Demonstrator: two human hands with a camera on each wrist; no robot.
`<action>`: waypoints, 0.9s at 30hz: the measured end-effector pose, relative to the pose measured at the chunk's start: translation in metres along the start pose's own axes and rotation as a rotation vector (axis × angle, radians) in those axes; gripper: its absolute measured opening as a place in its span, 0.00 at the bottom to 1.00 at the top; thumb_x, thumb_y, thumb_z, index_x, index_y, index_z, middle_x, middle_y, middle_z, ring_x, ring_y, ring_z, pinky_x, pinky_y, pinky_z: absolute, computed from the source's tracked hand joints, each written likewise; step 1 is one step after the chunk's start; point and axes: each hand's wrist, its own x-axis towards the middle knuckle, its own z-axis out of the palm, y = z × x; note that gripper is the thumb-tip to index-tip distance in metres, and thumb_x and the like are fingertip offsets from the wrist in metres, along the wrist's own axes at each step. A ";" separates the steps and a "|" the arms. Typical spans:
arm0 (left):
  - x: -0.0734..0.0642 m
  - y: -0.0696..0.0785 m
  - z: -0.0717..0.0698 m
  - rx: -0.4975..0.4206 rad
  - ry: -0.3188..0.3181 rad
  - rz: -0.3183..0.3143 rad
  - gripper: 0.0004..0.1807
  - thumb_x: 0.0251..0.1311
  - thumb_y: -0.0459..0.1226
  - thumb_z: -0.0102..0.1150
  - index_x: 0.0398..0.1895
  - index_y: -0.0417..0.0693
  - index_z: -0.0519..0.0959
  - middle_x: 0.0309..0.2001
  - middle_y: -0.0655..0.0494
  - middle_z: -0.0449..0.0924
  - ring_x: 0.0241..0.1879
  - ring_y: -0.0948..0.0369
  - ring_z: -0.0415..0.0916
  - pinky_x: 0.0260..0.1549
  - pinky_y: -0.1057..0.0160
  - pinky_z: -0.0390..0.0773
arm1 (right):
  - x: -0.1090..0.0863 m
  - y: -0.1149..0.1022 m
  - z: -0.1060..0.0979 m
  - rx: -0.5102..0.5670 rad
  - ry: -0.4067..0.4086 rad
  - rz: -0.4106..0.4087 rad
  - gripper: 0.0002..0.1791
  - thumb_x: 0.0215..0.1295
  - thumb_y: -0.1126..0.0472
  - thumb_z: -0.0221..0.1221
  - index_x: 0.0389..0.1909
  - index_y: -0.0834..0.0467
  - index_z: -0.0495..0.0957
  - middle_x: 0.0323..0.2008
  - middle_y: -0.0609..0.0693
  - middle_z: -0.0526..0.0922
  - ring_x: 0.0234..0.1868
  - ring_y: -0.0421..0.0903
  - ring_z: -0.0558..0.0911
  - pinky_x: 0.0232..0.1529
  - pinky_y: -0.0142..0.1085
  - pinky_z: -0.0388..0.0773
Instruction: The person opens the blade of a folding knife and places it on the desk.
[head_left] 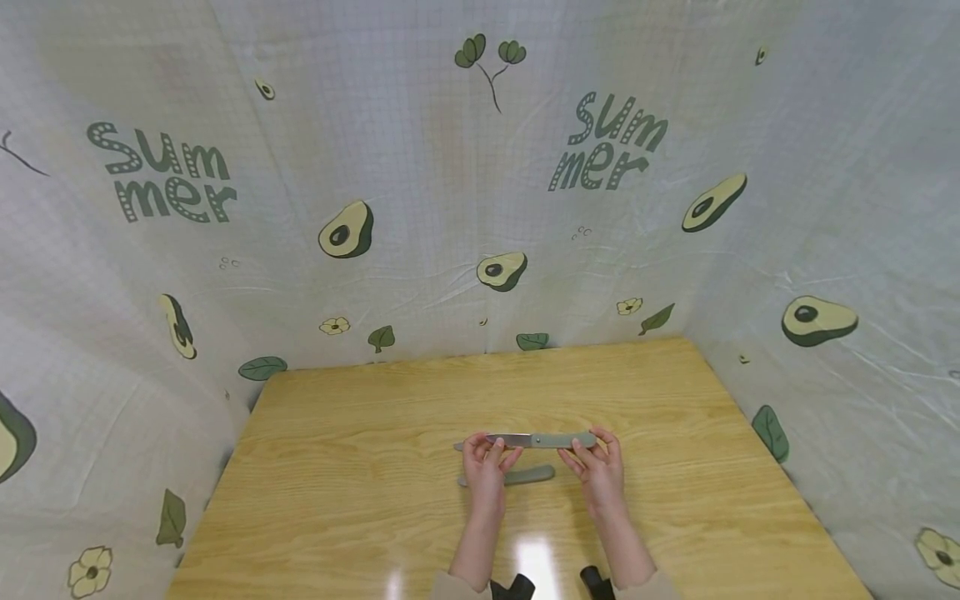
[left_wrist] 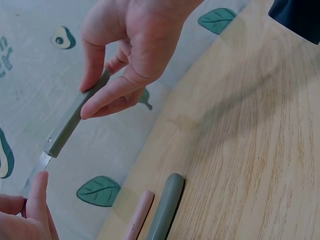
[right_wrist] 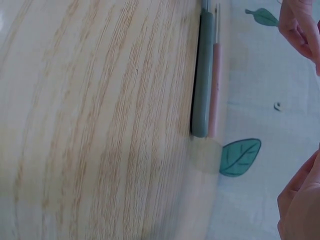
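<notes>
A small knife with a grey-green handle (head_left: 558,441) and a metal blade (head_left: 513,439) is held level above the table between both hands. The left hand (head_left: 486,468) pinches the blade near its tip. At the other end, the right hand (head_left: 602,472) grips the handle with thumb and fingers, seen closely in the left wrist view. Beneath lies a second green-handled knife (head_left: 531,475), partly covered by the left hand in the head view. A pink handle (right_wrist: 215,90) lies alongside it in the right wrist view. The held knife falls outside the right wrist view.
The wooden table (head_left: 360,467) extends around the hands. Pale cloth (head_left: 420,167) printed with avocados and leaves hangs behind it and at both sides. Black devices (head_left: 517,587) are worn at the wrists.
</notes>
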 end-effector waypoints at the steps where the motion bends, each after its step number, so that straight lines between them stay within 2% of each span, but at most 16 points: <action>1: 0.000 0.000 0.000 0.001 0.000 0.003 0.14 0.65 0.21 0.48 0.49 0.30 0.58 0.41 0.45 0.67 0.40 0.57 0.75 0.43 0.57 0.86 | 0.000 0.000 0.000 0.003 0.005 0.006 0.16 0.71 0.73 0.50 0.51 0.54 0.59 0.37 0.45 0.73 0.41 0.39 0.81 0.52 0.37 0.83; 8: 0.000 0.000 -0.001 0.001 0.003 0.015 0.15 0.65 0.22 0.49 0.50 0.30 0.58 0.42 0.44 0.67 0.40 0.57 0.76 0.44 0.57 0.86 | 0.003 0.000 0.001 0.017 0.028 0.035 0.16 0.71 0.73 0.51 0.51 0.53 0.60 0.37 0.46 0.74 0.41 0.40 0.82 0.53 0.37 0.82; 13: 0.001 0.000 -0.005 -0.013 0.020 0.014 0.16 0.63 0.22 0.52 0.50 0.29 0.60 0.40 0.46 0.66 0.40 0.58 0.75 0.44 0.56 0.86 | 0.001 0.003 -0.002 0.012 -0.012 0.007 0.15 0.72 0.70 0.51 0.55 0.54 0.64 0.39 0.47 0.74 0.43 0.40 0.82 0.54 0.36 0.81; 18: 0.002 0.003 -0.011 0.001 0.035 -0.008 0.17 0.61 0.23 0.55 0.50 0.28 0.63 0.39 0.47 0.67 0.39 0.56 0.77 0.43 0.56 0.86 | -0.002 0.006 -0.008 -0.009 -0.044 -0.022 0.14 0.75 0.64 0.50 0.57 0.50 0.71 0.42 0.49 0.75 0.44 0.39 0.82 0.55 0.34 0.80; 21: 0.003 0.006 -0.014 0.021 0.037 -0.033 0.16 0.62 0.23 0.56 0.50 0.28 0.65 0.38 0.47 0.71 0.39 0.54 0.80 0.41 0.56 0.87 | -0.003 0.006 -0.010 -0.010 -0.026 0.006 0.14 0.75 0.63 0.51 0.56 0.48 0.73 0.43 0.48 0.75 0.45 0.38 0.82 0.55 0.32 0.80; 24: 0.003 0.009 -0.018 0.032 0.030 -0.058 0.13 0.63 0.24 0.55 0.49 0.30 0.69 0.36 0.48 0.74 0.38 0.55 0.82 0.40 0.55 0.87 | -0.003 0.005 -0.010 -0.017 0.007 0.040 0.17 0.74 0.64 0.52 0.62 0.54 0.71 0.44 0.48 0.74 0.45 0.38 0.82 0.55 0.31 0.79; 27: 0.003 0.011 -0.021 0.034 0.022 -0.077 0.10 0.65 0.24 0.54 0.48 0.30 0.71 0.36 0.47 0.76 0.37 0.55 0.83 0.40 0.55 0.87 | -0.003 0.004 -0.009 -0.016 0.049 0.054 0.17 0.73 0.65 0.53 0.61 0.56 0.71 0.43 0.47 0.74 0.44 0.38 0.82 0.55 0.30 0.79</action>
